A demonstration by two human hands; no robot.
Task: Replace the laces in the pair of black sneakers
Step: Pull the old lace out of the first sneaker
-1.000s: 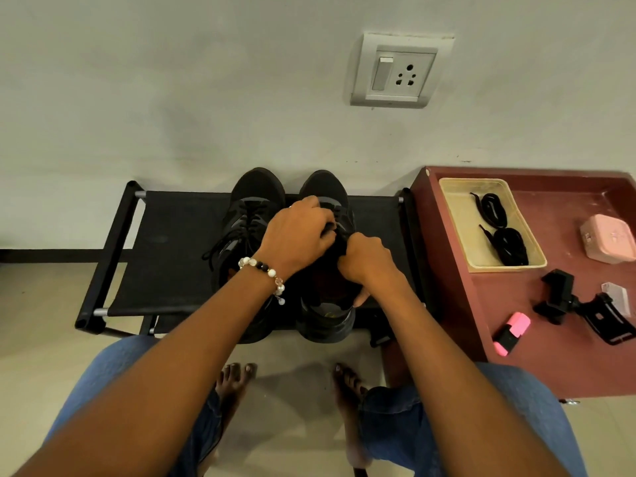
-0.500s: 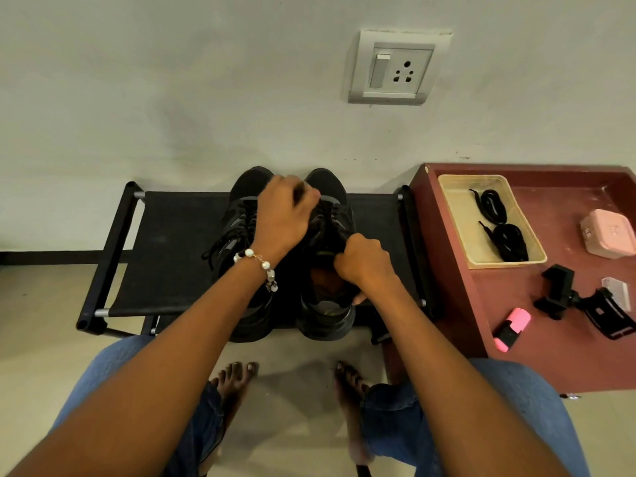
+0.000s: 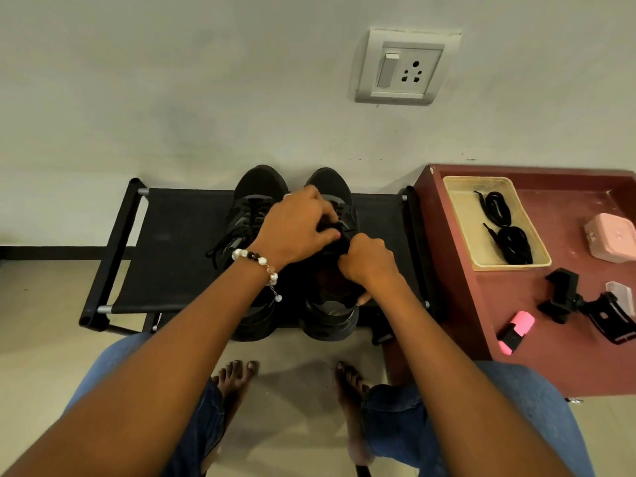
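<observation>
- Right now my left hand (image 3: 296,228) pinches the old lace (image 3: 346,234) over the right sneaker (image 3: 330,315); my right hand (image 3: 366,259) clenches its tongue.
- Both sneakers sit on the black rack (image 3: 172,249).
- Lace looks soft and limp; I'd pull near the eyelets.
- Spare laces (image 3: 506,232) wait in the tray (image 3: 461,215).

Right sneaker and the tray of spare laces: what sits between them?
In the head view, between the right sneaker and the tray lie a bare strip of black rack fabric, the rack's black end post and the red table's edge.
</observation>
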